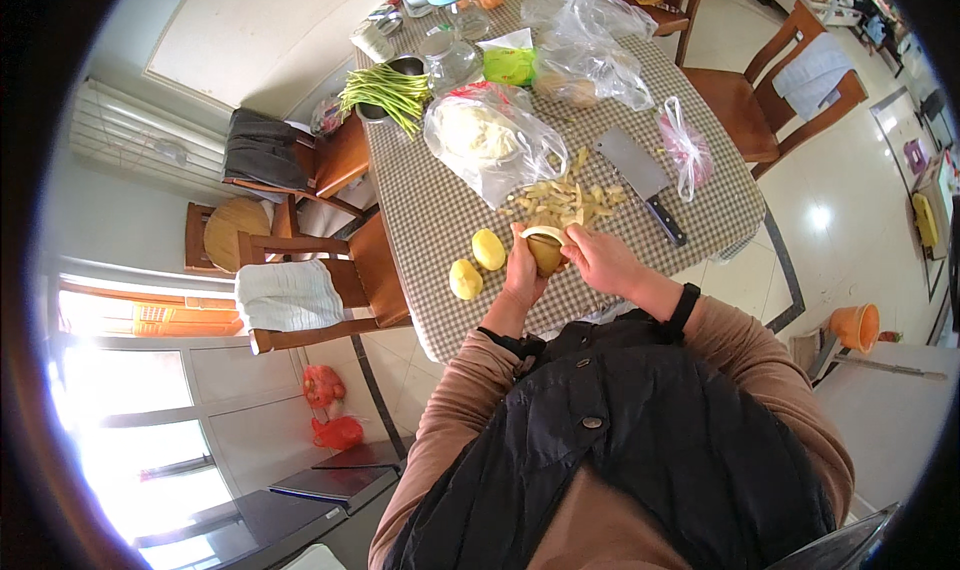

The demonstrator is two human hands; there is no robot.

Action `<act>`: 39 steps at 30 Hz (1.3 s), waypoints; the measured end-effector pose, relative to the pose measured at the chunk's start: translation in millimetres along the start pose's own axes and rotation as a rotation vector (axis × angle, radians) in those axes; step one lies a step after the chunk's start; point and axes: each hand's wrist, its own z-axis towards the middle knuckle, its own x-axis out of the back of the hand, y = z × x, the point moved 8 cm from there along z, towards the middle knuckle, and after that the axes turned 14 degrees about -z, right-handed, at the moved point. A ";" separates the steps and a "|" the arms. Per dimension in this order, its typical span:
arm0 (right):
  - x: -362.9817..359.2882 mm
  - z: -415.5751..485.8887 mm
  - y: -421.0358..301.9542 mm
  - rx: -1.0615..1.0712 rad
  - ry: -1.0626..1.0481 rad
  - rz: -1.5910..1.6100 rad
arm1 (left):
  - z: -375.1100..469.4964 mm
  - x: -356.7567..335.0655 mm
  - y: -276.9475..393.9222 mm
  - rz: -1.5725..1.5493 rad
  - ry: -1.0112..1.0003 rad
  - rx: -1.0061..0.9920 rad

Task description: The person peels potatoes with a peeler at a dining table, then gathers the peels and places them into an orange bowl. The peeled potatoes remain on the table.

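Observation:
My left hand [523,270] is closed around a partly peeled potato [545,255] above the near part of the table. My right hand [604,261] grips a pale curved peeler [547,231] that lies across the top of the potato. Just beyond my hands is a pile of potato peelings [559,201] on the checked tablecloth [420,217]. Two peeled potatoes, one nearer [466,279] and one farther [489,249], rest left of my left hand. To the right of the peelings lies a cleaver [637,168] with a black handle.
A plastic bag with pale food [480,131] sits beyond the peelings. Long green stems [386,93] lie over dark bowls at the left. Glass jars [450,58], clear bags [592,41] and a tied bag of pink food [686,150] stand around. Wooden chairs [379,270] flank the table.

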 end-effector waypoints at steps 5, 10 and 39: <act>2.1 -2.3 -3.2 -0.030 -0.014 -0.004 | 0.7 2.5 -3.2 -0.043 0.015 -0.010; 4.4 -7.1 -6.1 -0.017 0.064 0.013 | -3.1 -2.5 -1.1 -0.014 -0.027 -0.004; -23.1 -13.8 24.8 -0.128 0.000 0.202 | -25.5 15.6 -5.6 0.105 0.031 0.037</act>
